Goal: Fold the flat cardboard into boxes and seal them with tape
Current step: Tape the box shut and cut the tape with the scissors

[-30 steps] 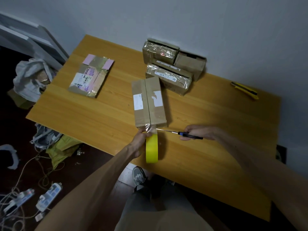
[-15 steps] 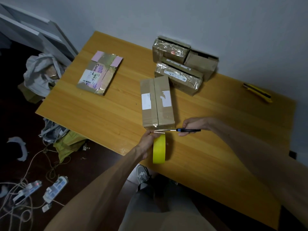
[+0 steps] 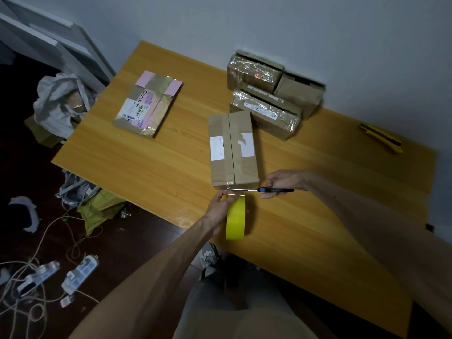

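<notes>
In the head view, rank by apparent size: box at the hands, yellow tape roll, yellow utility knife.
1. box
2. tape roll
3. utility knife
Roll is nearer the camera, so roll over knife is unsure.

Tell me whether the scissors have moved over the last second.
Yes. The scissors slid left along the near edge of the box, toward its left corner.

Yellow tape roll [image 3: 235, 219]; brown box [image 3: 233, 152], white labels; blue-handled scissors [image 3: 267, 190]; orange wood-grain table [image 3: 171, 172].
</notes>
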